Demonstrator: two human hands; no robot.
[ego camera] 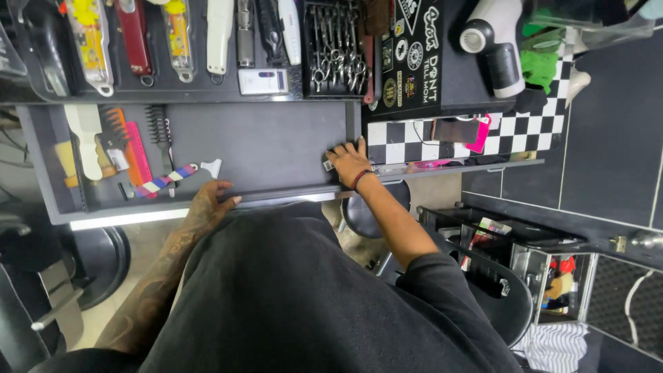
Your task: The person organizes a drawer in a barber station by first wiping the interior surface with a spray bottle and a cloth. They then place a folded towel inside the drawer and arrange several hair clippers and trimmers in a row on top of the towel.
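Left hand loosely open and right hand flat, seemingly empty, on matte drawer.

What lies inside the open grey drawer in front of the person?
Inside the drawer, at its left end: combs, a pale brush and a striped comb. The left hand rests on its front edge, hiding a little there.

I saw the middle of the open grey drawer lying bare, wide enough for a hand to pass. Combs and brushes crowded its left end, and the rack of clippers walled off the far side.
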